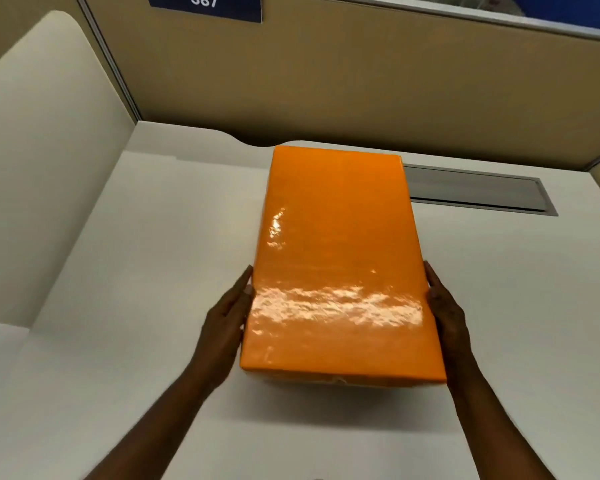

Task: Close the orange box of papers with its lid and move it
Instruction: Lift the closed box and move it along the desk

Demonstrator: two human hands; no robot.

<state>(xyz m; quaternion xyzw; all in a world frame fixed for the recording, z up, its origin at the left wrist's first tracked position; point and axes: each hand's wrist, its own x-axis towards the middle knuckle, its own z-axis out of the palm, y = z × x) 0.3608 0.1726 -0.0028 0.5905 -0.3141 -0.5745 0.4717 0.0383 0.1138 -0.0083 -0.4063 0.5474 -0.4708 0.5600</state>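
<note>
Orange box (340, 265), lidded, hides both palms pressed on its sides.

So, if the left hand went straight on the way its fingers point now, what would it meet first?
Probably nothing soon. The left hand lies flat against the orange box's left side, fingers pointing toward the beige partition wall. Sliding along the box, only bare white desk lies ahead; depth is uncertain.

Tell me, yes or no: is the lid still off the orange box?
No. The lid covers the whole top of the box, no papers show, and the left hand and right hand press its long sides.
</note>
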